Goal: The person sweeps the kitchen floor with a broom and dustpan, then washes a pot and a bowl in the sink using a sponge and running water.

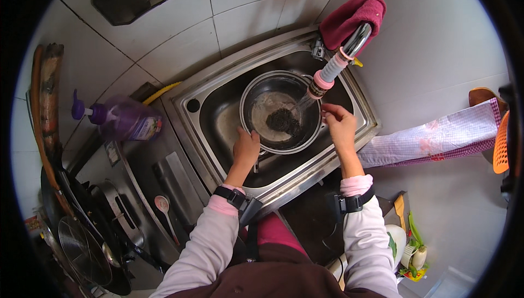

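Observation:
A round metal pot [256,101] with a shiny rim sits inside the stainless steel sink [221,134]. On its wet bottom lies a dark, tangled clump [282,121], which could be a wire scourer. Water runs onto it from a faucet nozzle [321,83] with pink rings. My left hand [246,146] grips the near-left rim of the pot, beside a loop handle partly hidden below it. At the right rim is my right hand [340,126], fingers curled with the tips close together. Whether those fingertips pinch the rim or only rest against it is unclear.
A dark red cloth [352,15] drapes over the faucet. Left of the sink stand a purple pump bottle [131,117] and a spoon [163,208], with pans and a wire strainer [84,249] farther left. Vegetables [418,257] lie at lower right, below a hanging checked cloth [434,134].

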Demonstrator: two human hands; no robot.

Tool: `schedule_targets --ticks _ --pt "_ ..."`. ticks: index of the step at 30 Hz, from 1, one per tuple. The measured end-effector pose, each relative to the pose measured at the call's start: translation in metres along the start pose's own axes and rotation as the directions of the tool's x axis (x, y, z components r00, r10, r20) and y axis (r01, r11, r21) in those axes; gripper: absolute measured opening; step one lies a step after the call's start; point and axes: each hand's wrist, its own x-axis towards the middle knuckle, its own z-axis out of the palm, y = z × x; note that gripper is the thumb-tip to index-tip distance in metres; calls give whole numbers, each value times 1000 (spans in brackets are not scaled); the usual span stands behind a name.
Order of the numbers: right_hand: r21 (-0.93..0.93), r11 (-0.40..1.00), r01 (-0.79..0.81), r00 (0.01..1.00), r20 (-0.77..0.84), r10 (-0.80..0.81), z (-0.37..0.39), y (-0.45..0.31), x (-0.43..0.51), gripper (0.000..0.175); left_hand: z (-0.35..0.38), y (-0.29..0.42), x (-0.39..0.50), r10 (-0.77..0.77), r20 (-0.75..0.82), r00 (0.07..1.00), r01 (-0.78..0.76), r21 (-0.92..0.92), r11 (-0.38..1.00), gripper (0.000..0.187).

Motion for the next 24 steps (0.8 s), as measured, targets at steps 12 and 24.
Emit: schedule_targets --ticks 12,24 --pt "-746 506 433 863 505 6 97 30 -5 44 3 10 -6 -2 -129 992 9 56 998 51" --pt "-554 731 400 890 44 -453 25 20 82 22 0 8 11 42 -148 988 -48 -37 998 56"
